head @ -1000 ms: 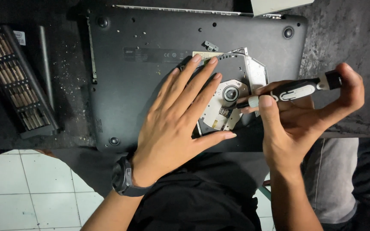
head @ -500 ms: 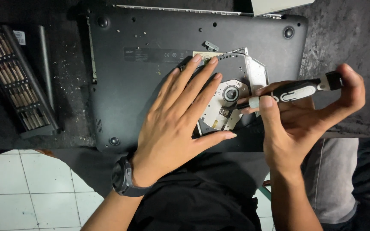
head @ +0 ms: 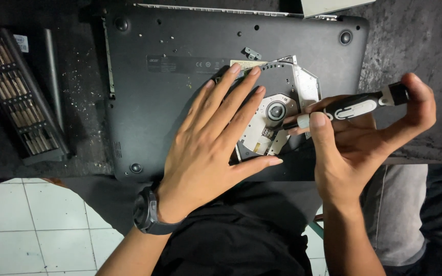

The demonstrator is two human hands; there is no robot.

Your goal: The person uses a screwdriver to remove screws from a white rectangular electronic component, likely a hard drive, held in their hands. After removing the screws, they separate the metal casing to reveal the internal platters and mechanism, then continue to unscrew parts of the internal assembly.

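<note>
Nothing shifted since a second ago: same pose for both hands, same place for every thing.

Left hand (head: pixel 208 145) flat and spread, palm down, pressing on the disc drive (head: pixel 277 115) and the dark laptop (head: pixel 180 87) beneath it; fingers stretched toward 1 o'clock, thumb out toward 3 o'clock along the drive's lower edge. Nothing clasped in it, grip released. Black watch (head: pixel 147 212) on that wrist, at 7 o'clock from the palm.

Right hand (head: pixel 356 145) clenched around a black and white screwdriver (head: pixel 351 107), thumb and first finger pinching the shaft near the tip, little finger hooked over the back end at 2 o'clock. Screwdriver lying almost level, tip pointing toward 9 o'clock and sitting at the drive's round hub; actual contact with a screw too small to tell.

Disc drive bare metal, lying upside down on the laptop's underside, at the middle of the view, between the two hands.

At 9 o'clock, well apart from the hands, an open tray of screwdriver bits (head: pixel 11 94) on the dark counter (head: pixel 415 51), a thin grey rod (head: pixel 53 76) just beside it. White crumbs scattered between tray and laptop. Pale floor tiles (head: pixel 26 225) at 7 o'clock.
</note>
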